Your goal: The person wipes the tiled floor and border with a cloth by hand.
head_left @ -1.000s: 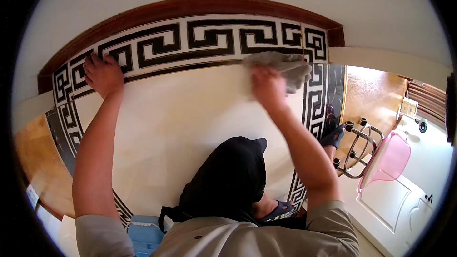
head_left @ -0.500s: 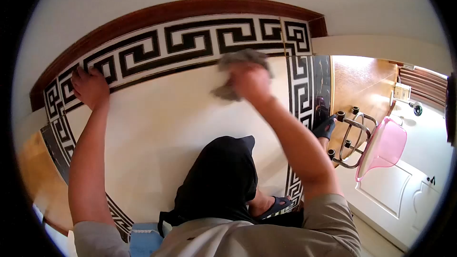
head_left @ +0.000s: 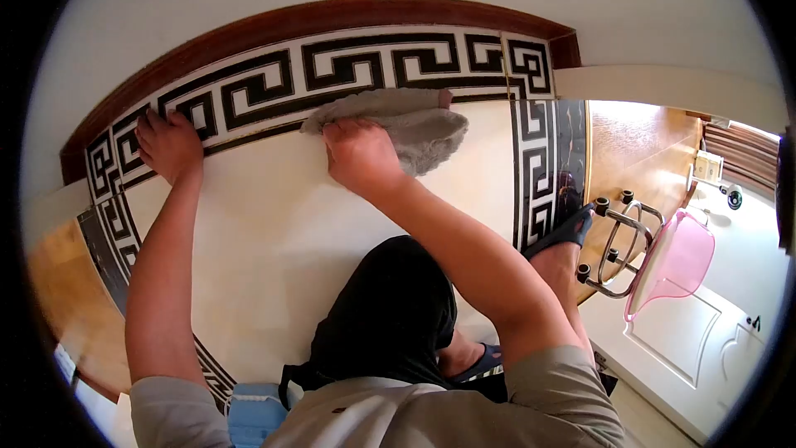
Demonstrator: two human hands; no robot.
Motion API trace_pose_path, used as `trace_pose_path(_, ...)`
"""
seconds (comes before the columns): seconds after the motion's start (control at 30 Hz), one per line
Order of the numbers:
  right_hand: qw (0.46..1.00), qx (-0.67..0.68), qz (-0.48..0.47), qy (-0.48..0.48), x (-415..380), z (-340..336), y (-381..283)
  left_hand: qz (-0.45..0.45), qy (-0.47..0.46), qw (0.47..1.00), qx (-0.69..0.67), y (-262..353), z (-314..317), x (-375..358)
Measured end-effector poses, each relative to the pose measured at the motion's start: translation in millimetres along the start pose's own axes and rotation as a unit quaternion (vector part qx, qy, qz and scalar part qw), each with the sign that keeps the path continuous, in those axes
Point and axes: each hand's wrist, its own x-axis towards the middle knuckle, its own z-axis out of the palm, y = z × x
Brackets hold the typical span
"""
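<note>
A grey cloth (head_left: 419,129) lies spread on the cream floor tile (head_left: 257,216), its far edge over the black-and-white key-pattern border (head_left: 332,66). My right hand (head_left: 362,153) is closed on the near left part of the cloth, with the rest trailing to the right. Over at the left, my left hand (head_left: 170,145) rests on the patterned border with its fingers spread, holding nothing.
A dark red-brown baseboard (head_left: 332,12) runs along the far wall. At the right are a pink-backed chair (head_left: 676,257) with metal legs and a white door (head_left: 688,332). My sandalled feet and bent knee (head_left: 390,299) are close below the hands.
My right hand has moved left with the cloth, which now lies more spread out. My left hand stays on the border. The right foot shows more beside the border.
</note>
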Motion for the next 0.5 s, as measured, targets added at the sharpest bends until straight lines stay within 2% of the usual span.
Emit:
trace_pose_path(0.1,0.999,-0.007,0.024,-0.044,-7,-8,16,0.005,-0.011,1.000,0.022,0,-3,0)
trace_pose_path(0.23,0.994,-0.035,0.102,-0.028,-30,-66,77,0.008,0.032,0.999,0.009,-2,3,-3)
trace_pose_path(0.27,0.990,-0.002,0.140,-0.012,-28,-89,77,0.008,0.037,0.999,0.000,-1,3,-3)
trace_pose_path(0.3,0.991,-0.061,0.118,0.005,-37,-97,97,0.005,0.034,0.999,-0.015,0,4,-2)
trace_pose_path(0.33,0.988,-0.040,0.132,0.065,-37,-96,106,0.002,0.030,0.999,-0.029,-1,5,-1)
trace_pose_path(0.4,0.986,-0.079,0.147,0.026,-37,-88,109,-0.002,0.026,0.999,-0.033,-3,6,-2)
trace_pose_path(0.47,0.993,-0.037,0.109,0.005,-31,-69,84,-0.003,0.031,0.999,-0.016,0,3,-2)
trace_pose_path(0.5,0.997,-0.043,0.057,-0.016,-23,-55,71,-0.004,0.025,1.000,-0.012,0,1,-1)
